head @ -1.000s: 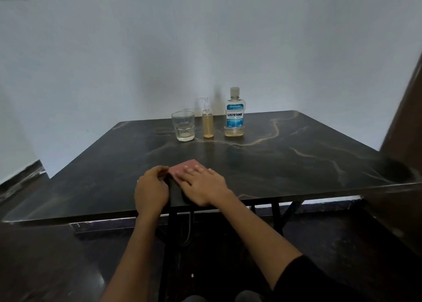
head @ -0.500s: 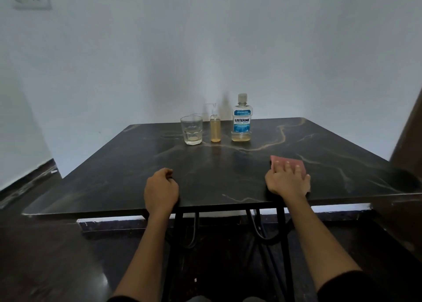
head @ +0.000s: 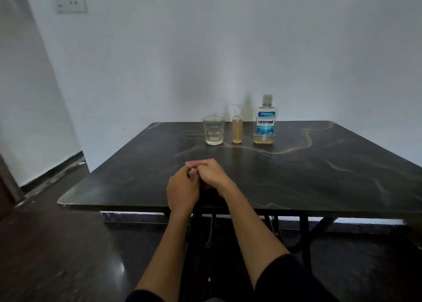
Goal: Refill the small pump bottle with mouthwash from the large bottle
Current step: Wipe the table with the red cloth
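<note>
The large mouthwash bottle (head: 265, 124), capped, blue-labelled and holding a little yellowish liquid, stands at the table's far edge. Left of it stands the small clear pump bottle (head: 237, 132), its pump on, yellowish liquid filling most of it. Both my hands are well short of the bottles, near the front edge. My right hand (head: 211, 173) lies curled over a pink cloth (head: 193, 175), of which only a sliver shows. My left hand (head: 181, 191) rests as a loose fist against it, holding nothing I can see.
A drinking glass (head: 213, 130) with a shallow pool of liquid stands left of the pump bottle. The dark marble-patterned table (head: 319, 176) stands against a white wall. A wall socket (head: 71, 2) is at the upper left. Dark floor lies below.
My right hand slid with the pink cloth from the middle out to the table's right side, then back to the middle beside my left hand. The bottles and glass have not moved.
</note>
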